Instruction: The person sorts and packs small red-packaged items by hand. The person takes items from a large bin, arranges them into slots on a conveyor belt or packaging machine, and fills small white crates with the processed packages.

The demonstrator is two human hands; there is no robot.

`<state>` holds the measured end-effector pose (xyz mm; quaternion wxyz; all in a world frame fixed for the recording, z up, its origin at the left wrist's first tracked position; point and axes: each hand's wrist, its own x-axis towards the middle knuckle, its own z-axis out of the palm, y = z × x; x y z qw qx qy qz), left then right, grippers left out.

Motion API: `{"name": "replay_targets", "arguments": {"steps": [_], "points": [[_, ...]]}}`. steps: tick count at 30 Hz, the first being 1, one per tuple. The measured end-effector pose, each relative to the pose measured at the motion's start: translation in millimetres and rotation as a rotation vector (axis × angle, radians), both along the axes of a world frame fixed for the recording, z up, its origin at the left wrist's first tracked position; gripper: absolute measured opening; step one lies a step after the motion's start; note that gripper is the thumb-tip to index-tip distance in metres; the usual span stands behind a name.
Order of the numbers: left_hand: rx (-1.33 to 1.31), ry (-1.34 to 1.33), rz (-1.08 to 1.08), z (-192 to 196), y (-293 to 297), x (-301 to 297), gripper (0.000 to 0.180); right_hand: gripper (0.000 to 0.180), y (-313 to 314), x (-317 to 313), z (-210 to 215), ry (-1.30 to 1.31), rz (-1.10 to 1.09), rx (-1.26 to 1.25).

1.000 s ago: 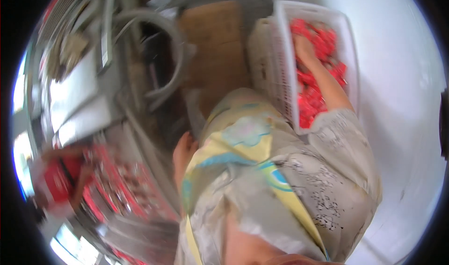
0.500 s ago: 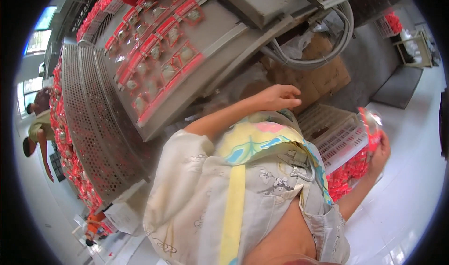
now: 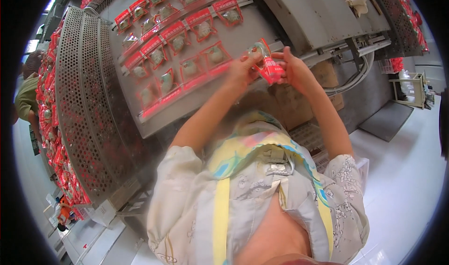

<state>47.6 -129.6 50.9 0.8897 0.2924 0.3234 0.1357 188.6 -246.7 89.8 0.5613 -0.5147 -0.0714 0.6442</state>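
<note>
Holding one red-and-clear packet (image 3: 271, 70) between both hands, just over the near edge of the metal bed (image 3: 170, 110), toward that edge's right end. Left hand (image 3: 244, 69) is pinching the packet's left side, thumb and fingers closed on it. Right hand (image 3: 296, 70) is sitting at the right side, fingers half curled; can't tell if they're actually gripping, contact too small to read. Other packets (image 3: 178, 43) are lying in rows on the bed, several lining its near edge. Perforated metal guard (image 3: 89, 101) is standing along the left edge. Machine housing (image 3: 322, 12) is flanking the right edge, grey cables (image 3: 365, 74) looping below.
</note>
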Motion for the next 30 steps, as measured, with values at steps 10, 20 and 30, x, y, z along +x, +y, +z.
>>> {"name": "replay_targets", "arguments": {"steps": [10, 20, 30], "points": [[0.057, 0.148, 0.008, -35.1, 89.9, 1.0, 0.025, 0.019, 101.8, 14.4, -57.5, -0.350, 0.095, -0.037], [-0.175, 0.118, -0.291, -38.2, 114.3, 25.5, 0.025, 0.018, 122.1, 52.6, -76.4, -0.053, 0.178, -0.082], [1.375, 0.677, -0.411, -46.4, 110.3, 25.0, 0.079, 0.019, 126.3, 65.0, -104.6, -1.022, 0.305, -0.189]]}}
